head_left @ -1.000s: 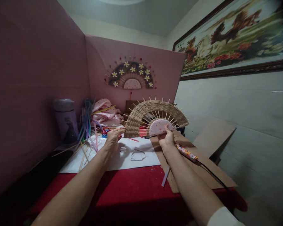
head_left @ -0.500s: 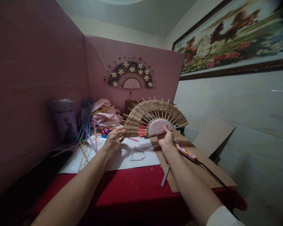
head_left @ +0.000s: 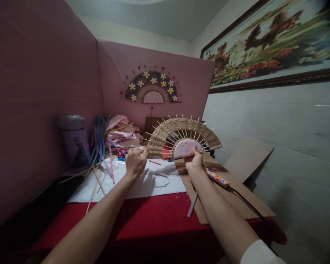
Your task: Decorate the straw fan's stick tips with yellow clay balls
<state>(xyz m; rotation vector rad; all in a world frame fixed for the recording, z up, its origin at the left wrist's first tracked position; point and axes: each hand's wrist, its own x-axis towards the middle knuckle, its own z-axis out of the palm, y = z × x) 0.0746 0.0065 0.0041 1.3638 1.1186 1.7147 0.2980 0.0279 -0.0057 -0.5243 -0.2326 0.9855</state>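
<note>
1. The woven fan [head_left: 157,141] — a brown arched band with thin sticks poking out along its outer edge — is held upright above the far part of the worktop [head_left: 154,216], a little right of the middle.
2. The right hand [head_left: 194,161] has its grip clamped on the fan's pink half-disc [head_left: 184,149], at the lower edge right of its middle; the thumb lies across the front (the other fingers are mostly hidden behind).
3. The left hand [head_left: 136,161] is at the fan's left end, fingers curled in, its back turned to the view; whether that grip is closed on the band or a stick, I cannot tell.
4. Under the hands, a white sheet [head_left: 130,192] covers part of the red cloth, with loose sticks [head_left: 95,187] crossing its left side and a small red strip [head_left: 155,162] near the fan.
5. On the right lies a brown board [head_left: 236,201], and on it a flower-patterned handle [head_left: 216,177] with a black cord running toward the near right; a pale strip [head_left: 192,204] lies across the board's left edge.
6. Far left stand a purple flask [head_left: 76,141] and, beside it, a bunch of coloured fuzzy stems [head_left: 100,139] — then a crumpled pink cloth [head_left: 123,137] to their right.
7. A flower-decorated fan [head_left: 153,80] hangs on the far pink panel [head_left: 189,84].
</note>
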